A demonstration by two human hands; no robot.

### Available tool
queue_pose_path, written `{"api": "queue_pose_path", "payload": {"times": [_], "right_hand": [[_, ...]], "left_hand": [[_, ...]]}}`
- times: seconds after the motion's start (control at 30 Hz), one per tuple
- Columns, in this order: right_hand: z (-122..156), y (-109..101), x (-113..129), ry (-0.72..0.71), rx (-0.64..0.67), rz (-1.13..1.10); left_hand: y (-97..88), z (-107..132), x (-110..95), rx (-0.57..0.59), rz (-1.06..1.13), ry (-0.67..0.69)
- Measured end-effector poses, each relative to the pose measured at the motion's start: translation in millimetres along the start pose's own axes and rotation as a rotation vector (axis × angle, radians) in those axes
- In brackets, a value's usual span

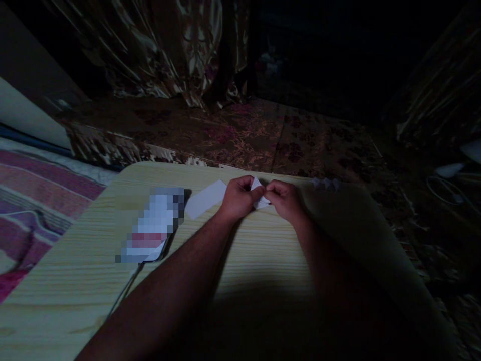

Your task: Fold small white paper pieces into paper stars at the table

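Both my hands meet over the far middle of a pale wooden table (263,260). My left hand (237,197) and my right hand (285,199) pinch a small folded piece of white paper (259,193) between their fingertips, just above the tabletop. A flat strip of white paper (205,198) lies on the table right beside my left hand. Several small folded white paper pieces (326,183) sit near the table's far edge, to the right of my right hand.
A phone (154,225) with a lit, blurred screen lies left of the hands, a cable (126,291) running from it toward the near edge. A patterned carpet (244,133), shiny curtains (158,45) and a striped mat (33,195) surround the table. The room is dark.
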State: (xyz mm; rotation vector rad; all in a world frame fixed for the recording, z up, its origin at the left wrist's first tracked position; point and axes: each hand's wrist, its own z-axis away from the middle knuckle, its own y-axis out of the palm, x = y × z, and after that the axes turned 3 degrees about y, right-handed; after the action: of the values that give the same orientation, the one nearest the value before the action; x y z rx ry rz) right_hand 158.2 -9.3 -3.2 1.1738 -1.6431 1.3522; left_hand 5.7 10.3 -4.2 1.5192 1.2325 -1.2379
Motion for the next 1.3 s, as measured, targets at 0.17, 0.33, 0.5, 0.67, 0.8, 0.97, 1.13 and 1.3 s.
{"api": "queue_pose_path", "payload": {"times": [0.17, 0.33, 0.5, 0.67, 0.8, 0.97, 1.13, 1.3], "right_hand": [[0.1, -1.4, 0.7, -0.009, -0.001, 0.055], [0.6, -2.0, 1.1, 0.050, -0.001, -0.038], [1.1, -2.8, 4.0, 0.073, 0.033, -0.047], [-0.9, -3.4, 2.4, 0.152, -0.125, -0.081], [-2.6, -3.9, 1.4, 0.198, -0.174, -0.165], [-2.4, -4.1, 0.9, 0.154, -0.113, -0.149], [-2.4, -3.2, -2.2, 0.157, -0.123, -0.103], [-2.1, -2.9, 0.8, 0.165, -0.092, -0.145]], "left_hand": [[0.4, -0.8, 2.7, -0.109, 0.047, -0.029], [0.0, -1.7, -0.8, -0.139, 0.103, -0.041], [0.5, -0.2, -3.7, -0.021, 0.057, -0.002], [4.3, 1.2, -3.0, 0.017, 0.137, 0.010], [5.2, 1.1, 1.0, -0.006, 0.162, 0.001], [4.0, 0.9, 2.9, 0.026, 0.090, 0.024], [3.9, 1.4, 1.8, -0.009, 0.102, 0.018], [4.1, 1.7, 1.8, -0.013, 0.153, 0.002]]}}
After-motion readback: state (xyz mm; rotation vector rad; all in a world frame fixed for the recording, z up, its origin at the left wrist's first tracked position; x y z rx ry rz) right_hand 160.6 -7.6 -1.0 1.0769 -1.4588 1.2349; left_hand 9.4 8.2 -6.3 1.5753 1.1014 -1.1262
